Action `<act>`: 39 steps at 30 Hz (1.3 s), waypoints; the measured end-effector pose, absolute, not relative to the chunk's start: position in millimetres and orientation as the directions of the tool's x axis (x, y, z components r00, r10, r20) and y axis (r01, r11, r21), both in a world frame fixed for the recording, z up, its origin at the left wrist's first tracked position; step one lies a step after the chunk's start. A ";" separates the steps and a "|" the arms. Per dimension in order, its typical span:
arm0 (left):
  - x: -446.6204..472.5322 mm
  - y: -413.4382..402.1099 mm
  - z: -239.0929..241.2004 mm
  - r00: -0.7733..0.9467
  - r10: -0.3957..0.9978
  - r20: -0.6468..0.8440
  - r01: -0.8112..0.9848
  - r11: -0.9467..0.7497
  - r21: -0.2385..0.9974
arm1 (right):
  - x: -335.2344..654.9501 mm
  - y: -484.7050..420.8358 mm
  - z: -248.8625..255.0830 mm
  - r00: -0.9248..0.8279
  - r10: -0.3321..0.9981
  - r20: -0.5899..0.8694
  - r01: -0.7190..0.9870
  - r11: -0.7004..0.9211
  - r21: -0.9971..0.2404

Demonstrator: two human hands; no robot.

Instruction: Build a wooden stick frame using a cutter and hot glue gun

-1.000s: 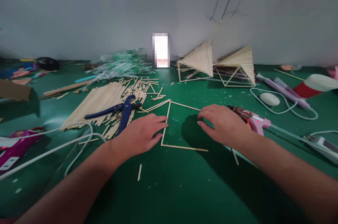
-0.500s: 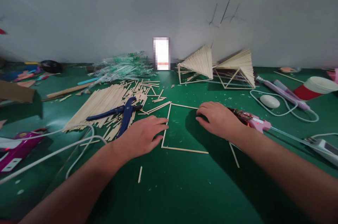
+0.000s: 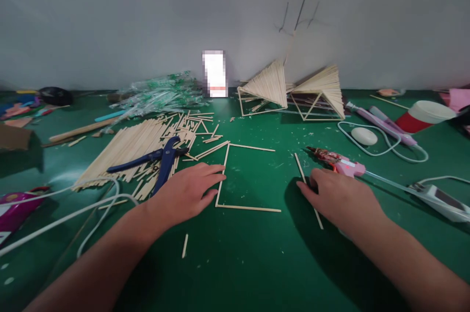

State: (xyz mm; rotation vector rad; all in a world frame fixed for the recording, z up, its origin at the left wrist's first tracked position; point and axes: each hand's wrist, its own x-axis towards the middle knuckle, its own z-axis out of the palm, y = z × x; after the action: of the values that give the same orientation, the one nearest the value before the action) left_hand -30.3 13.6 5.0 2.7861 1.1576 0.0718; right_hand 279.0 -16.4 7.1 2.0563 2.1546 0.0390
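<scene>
On the green table lies a three-sided frame of thin wooden sticks (image 3: pixel 248 208), its right side open. My left hand (image 3: pixel 191 187) rests at its left side, fingers stretched out and fingertips on that stick. My right hand (image 3: pixel 340 199) is over a loose wooden stick (image 3: pixel 300 165) lying slantwise to the right of the frame. Its thumb and forefinger are apart on either side of the stick; the other fingers are partly hidden. A pink glue gun (image 3: pixel 347 165) lies just beyond my right hand. Blue cutters (image 3: pixel 167 160) lie on a pile of sticks (image 3: pixel 128 148) beyond my left hand.
Two stick-built models (image 3: pixel 270 89) stand at the back by the wall, right of a lit phone-like screen (image 3: pixel 215 74). Plastic wrappers (image 3: pixel 161 91) lie back left. A red and white cup (image 3: pixel 422 116), a white cable (image 3: pixel 385 155) and a magenta tool (image 3: pixel 22 211) lie around the sides.
My right hand has left the frame's far stick and moved right and nearer, over the loose stick. My left hand stays on the frame's left side. The view has shifted slightly right.
</scene>
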 end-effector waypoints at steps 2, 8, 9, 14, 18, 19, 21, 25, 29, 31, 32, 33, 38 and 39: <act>-30.9 14.0 4.0 0.703 0.712 0.005 0.705 -0.697 0.133 | 277.0 -15.7 2.7 -0.072 0.991 -0.116 0.992 0.083 0.091; -31.2 14.5 2.9 0.695 0.719 0.001 0.712 -0.688 0.141 | 272.3 -9.7 -4.7 -0.145 0.986 -0.077 0.989 0.147 0.024; -30.9 14.4 3.0 0.693 0.721 -0.003 0.714 -0.686 0.139 | 271.4 -7.9 -5.3 -0.146 0.987 -0.068 0.989 0.148 0.023; -30.4 15.0 2.9 0.686 0.727 -0.011 0.722 -0.679 0.135 | 267.5 -0.4 -10.0 -0.179 0.984 -0.022 0.984 0.179 0.007; -31.4 15.9 2.3 0.695 0.719 -0.005 0.711 -0.687 0.149 | 266.5 -2.8 -11.9 -0.204 0.979 -0.012 0.979 0.204 -0.023; -31.6 15.9 2.2 0.695 0.719 -0.005 0.711 -0.686 0.155 | 268.2 -4.3 -9.9 -0.209 0.978 -0.007 0.977 0.208 -0.036; -31.9 15.6 1.9 0.690 0.724 -0.009 0.715 -0.679 0.165 | 276.6 -7.3 -1.6 -0.175 0.985 0.006 0.983 0.175 -0.047; -33.1 15.0 1.0 0.673 0.739 -0.010 0.729 -0.661 0.178 | 315.3 -8.9 21.1 0.180 0.979 -0.098 0.984 -0.177 0.039; -35.0 17.5 0.8 0.674 0.738 0.031 0.715 -0.663 0.221 | 354.0 -3.9 20.9 0.134 0.940 -0.315 0.991 -0.128 0.040; -33.7 19.3 1.9 0.649 0.754 0.098 0.712 -0.648 0.272 | 361.3 -1.1 13.4 0.120 0.929 -0.350 0.992 -0.126 0.005; -31.8 19.7 3.0 0.621 0.770 0.144 0.715 -0.632 0.299 | 362.0 -0.1 10.4 0.136 0.927 -0.350 0.989 -0.145 0.001; -29.2 19.6 4.5 0.581 0.790 0.199 0.721 -0.612 0.326 | 361.4 0.7 8.8 0.145 0.923 -0.356 0.987 -0.158 -0.008; -4.0 12.9 16.8 0.247 0.897 0.366 0.708 -0.426 0.564 | 354.9 -0.6 25.7 0.241 0.924 -0.298 0.966 -0.258 -0.020; 2.4 12.1 19.2 0.178 0.923 0.341 0.678 -0.366 0.637 | 354.7 -1.8 31.7 0.260 0.927 -0.269 0.960 -0.278 -0.029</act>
State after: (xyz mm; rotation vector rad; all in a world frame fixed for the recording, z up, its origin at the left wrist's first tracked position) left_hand 2.4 12.1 19.2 2.1194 1.5182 0.9991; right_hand 354.7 -1.8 31.7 2.3787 1.7959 -0.3528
